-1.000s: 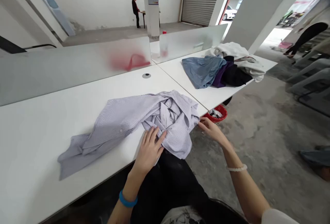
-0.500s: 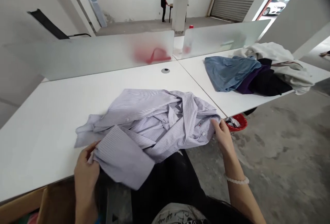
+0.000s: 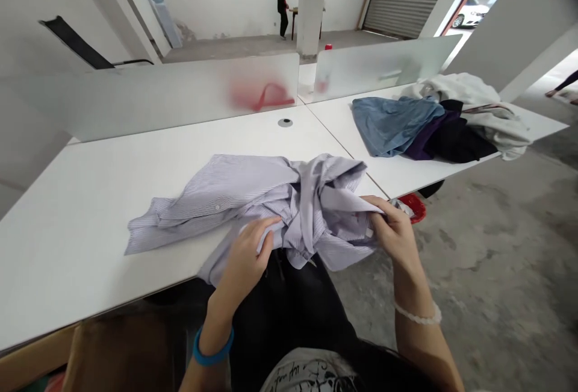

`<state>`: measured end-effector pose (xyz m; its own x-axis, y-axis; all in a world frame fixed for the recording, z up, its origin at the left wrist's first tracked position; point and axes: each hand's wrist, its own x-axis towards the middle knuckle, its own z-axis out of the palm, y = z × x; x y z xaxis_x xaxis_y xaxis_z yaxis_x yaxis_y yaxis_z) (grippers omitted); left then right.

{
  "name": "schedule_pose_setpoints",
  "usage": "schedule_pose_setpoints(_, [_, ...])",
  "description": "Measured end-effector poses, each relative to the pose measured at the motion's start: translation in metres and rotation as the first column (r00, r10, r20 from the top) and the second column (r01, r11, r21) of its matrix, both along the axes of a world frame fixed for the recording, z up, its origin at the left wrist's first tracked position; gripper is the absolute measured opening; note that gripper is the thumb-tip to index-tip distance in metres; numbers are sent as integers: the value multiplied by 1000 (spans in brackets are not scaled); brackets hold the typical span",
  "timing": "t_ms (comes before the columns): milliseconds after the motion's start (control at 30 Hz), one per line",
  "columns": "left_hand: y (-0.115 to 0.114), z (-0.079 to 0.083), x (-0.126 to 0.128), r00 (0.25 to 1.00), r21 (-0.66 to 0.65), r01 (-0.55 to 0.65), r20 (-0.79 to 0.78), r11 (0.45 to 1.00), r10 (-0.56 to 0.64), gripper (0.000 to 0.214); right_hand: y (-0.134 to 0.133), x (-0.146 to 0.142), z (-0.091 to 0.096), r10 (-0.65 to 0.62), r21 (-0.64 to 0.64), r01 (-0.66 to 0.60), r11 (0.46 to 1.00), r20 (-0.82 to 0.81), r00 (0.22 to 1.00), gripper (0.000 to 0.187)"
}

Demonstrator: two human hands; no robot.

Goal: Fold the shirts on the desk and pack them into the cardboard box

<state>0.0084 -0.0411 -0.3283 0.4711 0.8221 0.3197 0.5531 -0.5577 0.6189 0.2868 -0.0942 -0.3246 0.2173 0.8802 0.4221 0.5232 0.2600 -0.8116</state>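
A crumpled lilac pinstriped button-up shirt (image 3: 280,205) lies bunched on the white desk (image 3: 90,259), one sleeve spread to the left. My left hand (image 3: 245,262), with a blue wristband, rests on the near middle of the shirt, fingers curled into the cloth. My right hand (image 3: 394,229), with a white bead bracelet, pinches the shirt's right edge between thumb and fingers, at the desk's near corner. The shirt's collar and cuffs are hidden in the folds.
A heap of denim, black, purple and white garments (image 3: 428,124) lies on the adjoining desk at right. Frosted dividers (image 3: 158,94) stand along the far side. A red basket (image 3: 413,206) sits on the concrete floor. A brown box (image 3: 117,350) stands at lower left. A person (image 3: 282,6) stands far off.
My left hand has moved from the sleeve cuff near the desk edge onto the shirt's middle. That sleeve now lies tucked under the bunched cloth. My right hand has gathered the shirt's right edge upward.
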Motion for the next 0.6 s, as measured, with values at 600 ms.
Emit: schedule_pose_setpoints(600, [27, 16, -1, 421, -419, -259, 762, 870, 492, 26, 22, -77, -9, 566, 34, -657, 753, -543, 621, 40])
